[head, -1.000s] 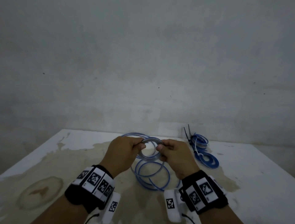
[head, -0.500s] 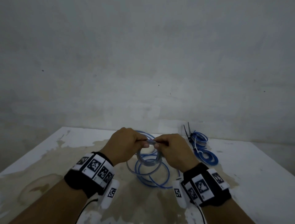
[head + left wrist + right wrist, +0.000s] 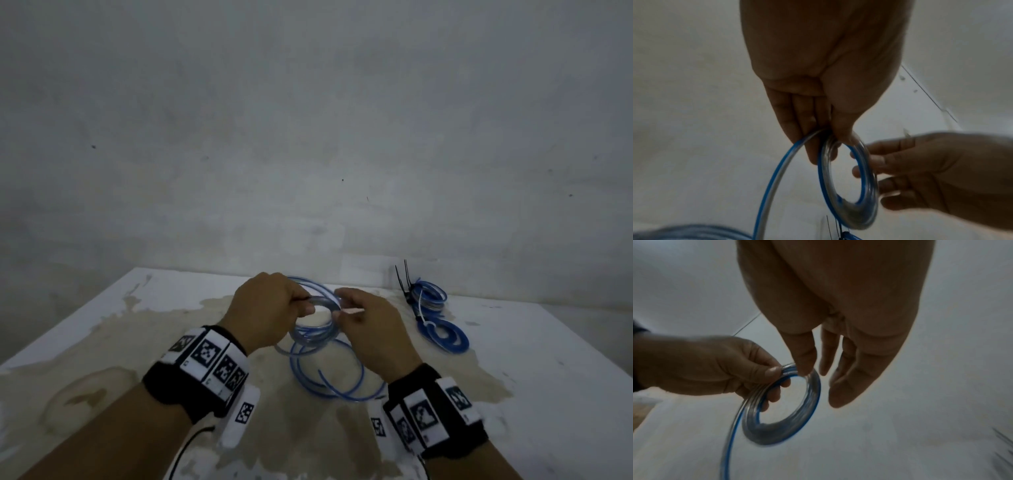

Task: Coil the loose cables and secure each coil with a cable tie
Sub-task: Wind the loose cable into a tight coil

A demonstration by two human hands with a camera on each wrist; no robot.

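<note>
A small coil (image 3: pixel 308 337) of clear-and-blue cable hangs above the white table, and my left hand (image 3: pixel 308 305) pinches its top between thumb and fingers. In the left wrist view the coil (image 3: pixel 851 216) hangs below that hand (image 3: pixel 824 138), and the loose cable (image 3: pixel 772 178) runs down from the pinch. My right hand (image 3: pixel 342 308) is at the coil's right side with straight, relaxed fingers. In the right wrist view its index fingertip (image 3: pixel 803 369) touches the coil (image 3: pixel 777 434) near the top, and the thumb stays apart from it. The uncoiled rest of the cable (image 3: pixel 329 390) lies in wide loops on the table.
Two blue coils (image 3: pixel 448 339) bound with ties lie at the back right of the stained white table (image 3: pixel 548 377). Black cable ties (image 3: pixel 400 281) stick up beside the farther one. A grey wall stands right behind the table's far edge.
My right hand has stopped pinching the coil and has straightened its fingers, shifting slightly right. The left hand keeps its pinch on the top of the coil.
</note>
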